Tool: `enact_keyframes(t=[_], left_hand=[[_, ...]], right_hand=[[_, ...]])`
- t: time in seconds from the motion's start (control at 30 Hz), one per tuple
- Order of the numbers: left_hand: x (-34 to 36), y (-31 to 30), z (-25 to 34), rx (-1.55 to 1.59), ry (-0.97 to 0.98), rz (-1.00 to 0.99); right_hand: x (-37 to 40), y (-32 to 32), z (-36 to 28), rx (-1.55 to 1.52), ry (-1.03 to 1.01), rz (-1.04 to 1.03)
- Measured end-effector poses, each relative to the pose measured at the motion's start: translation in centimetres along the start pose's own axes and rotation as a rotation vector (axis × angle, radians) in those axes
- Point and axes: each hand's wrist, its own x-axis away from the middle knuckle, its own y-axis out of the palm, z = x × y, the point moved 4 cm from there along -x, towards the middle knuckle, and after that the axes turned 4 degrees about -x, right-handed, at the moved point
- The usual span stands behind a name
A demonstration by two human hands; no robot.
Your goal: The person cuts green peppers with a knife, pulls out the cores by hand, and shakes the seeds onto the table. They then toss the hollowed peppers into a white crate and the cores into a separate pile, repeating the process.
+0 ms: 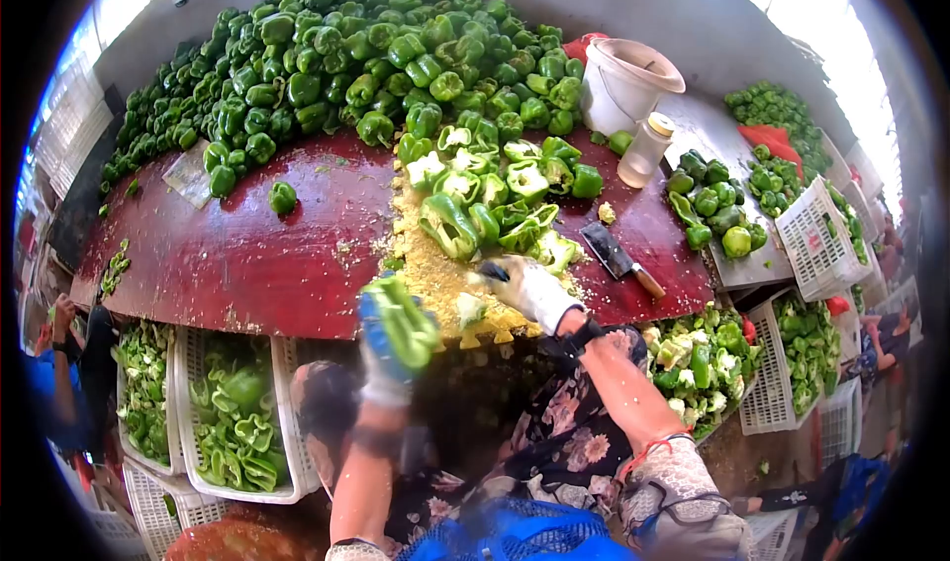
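Note:
My left hand point(380, 361), in a blue and white glove, grips an opened green bell pepper point(406, 326) above the table's front edge. My right hand point(529, 289), in a white glove, is closed over the yellow board point(445, 299). A small dark object point(494, 271) shows at its fingertips, too blurred to name. Just below those fingers is a pale pepper core point(470, 310). Cut pepper halves point(450, 227) lie on the board beyond both hands. To the right of my right hand, a cleaver point(621, 260) with a wooden handle lies on the red table.
Whole green peppers point(327, 61) are heaped along the back of the red table point(247, 264). A white bucket point(623, 91) and a clear bottle point(645, 150) stand at right. Below left, a white crate point(287, 393) holds cut peppers. Pepper cores point(698, 368) are piled below right.

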Motion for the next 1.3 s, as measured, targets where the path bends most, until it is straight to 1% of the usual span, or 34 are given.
enact_keyframes(t=[0.03,0.1,0.13,0.17,0.2,0.23,0.27,0.3,0.37,0.43,0.5,0.57,0.6,0.63,0.67,0.7,0.73,0.77,0.8,0.83,0.87,0.9,0.93,0.97,1.0,1.03,1.07,1.1,1.13,1.17,1.23,1.27,1.3], left_hand=[[-1.2,-2.4,3.8,-0.165,0.099,-0.007],[-2.7,-8.3,7.7,0.812,-0.043,0.11],[-3.0,-9.0,11.7,1.105,-0.004,0.162],[-3.1,-9.4,14.6,1.393,0.03,0.216],[-3.1,-9.2,15.4,1.39,0.029,0.209],[-3.2,-8.6,16.0,1.34,-0.043,0.138],[-3.2,-8.0,16.4,1.289,-0.11,0.072],[-3.3,-6.8,15.4,1.274,-0.13,0.093],[-3.6,-3.9,14.1,1.194,-0.404,0.189],[-3.5,-1.2,11.9,1.042,-0.39,0.108],[-3.3,0.4,9.1,0.975,-0.605,0.159],[-2.8,1.1,6.7,0.84,-0.68,0.195],[-2.6,1.2,5.5,0.821,-0.684,0.202],[-2.4,1.3,4.4,0.801,-0.69,0.208],[-2.6,1.4,4.6,0.758,-0.683,0.171],[-2.7,1.3,4.7,0.763,-0.683,0.182],[-2.9,1.9,6.6,0.86,-0.775,0.113],[-2.9,2.3,7.6,0.953,-0.867,0.042],[-3.1,2.5,7.1,1.146,-0.859,-0.166],[-3.2,3.2,7.9,1.255,-0.812,-0.334],[-2.9,3.3,7.8,1.181,-0.737,-0.292],[-2.6,3.6,7.7,1.107,-0.661,-0.253],[-2.4,4.0,7.7,0.932,-0.474,-0.322],[-2.3,4.5,9.0,1.148,-0.599,-0.348],[-2.1,4.5,8.8,1.144,-0.633,-0.309],[-2.0,4.5,8.5,1.141,-0.666,-0.269],[-1.8,4.6,7.9,1.144,-0.666,-0.269],[-1.7,4.3,7.0,1.033,-0.568,-0.256],[-1.7,4.3,6.7,0.922,-0.469,-0.244],[-1.3,4.6,6.2,0.924,-0.47,-0.248],[-1.3,4.4,6.1,0.698,-0.312,-0.144],[-1.2,4.7,5.8,0.903,-0.454,-0.109],[-1.1,4.3,6.0,0.902,-0.451,-0.114]], right_hand=[[0.1,-0.5,1.2,0.47,-0.02,0.055],[0.0,-1.7,3.2,0.431,-0.128,0.345],[-0.1,-3.2,1.5,0.28,-0.032,0.219],[-0.6,-3.1,1.1,0.277,-0.028,0.219],[-1.2,-2.7,0.4,0.274,-0.033,0.236],[-1.9,-2.2,-0.5,0.27,-0.044,0.255],[-3.2,-1.0,-0.4,0.33,-0.023,0.249],[-4.9,0.0,-0.9,0.326,0.084,0.143],[-9.5,4.0,2.4,0.562,0.038,0.223],[-8.9,3.9,-0.3,0.496,-0.042,0.28],[-9.5,4.0,-0.5,0.485,-0.014,0.249],[-8.9,3.1,0.6,0.171,0.158,0.189],[-6.7,1.5,-1.0,-0.08,0.273,0.112],[-6.8,1.6,0.8,-0.273,0.278,0.066],[-6.1,0.9,0.2,-0.267,0.247,-0.078],[-5.3,0.2,-0.6,-0.261,0.214,-0.222],[-5.7,0.9,0.8,-0.183,0.053,-0.207],[-5.9,1.0,1.2,-0.134,0.031,-0.359],[-5.7,1.5,1.5,-0.211,-0.015,-0.391],[-4.9,1.4,0.6,-0.289,-0.061,-0.418],[-4.2,1.1,-1.0,-0.23,-0.202,-0.36],[-3.1,0.2,-3.3,0.03,-0.182,-0.179],[-3.3,0.7,-3.8,0.301,-0.216,0.023],[-2.8,0.7,-5.1,0.57,-0.245,0.229],[-1.4,0.6,-5.7,0.429,-0.261,0.204],[-0.1,1.8,-4.9,0.73,-0.677,0.268],[0.0,2.2,-5.6,0.54,-0.446,0.142],[0.3,2.9,-6.3,0.349,-0.214,0.019],[1.0,2.7,-7.3,0.3,-0.025,-0.19],[0.9,3.7,-6.7,0.301,-0.023,-0.187],[0.4,6.1,-5.5,0.411,-0.095,-0.202],[-0.1,6.4,-5.1,0.316,-0.067,-0.242],[0.0,6.4,-4.6,0.315,-0.067,-0.237]])
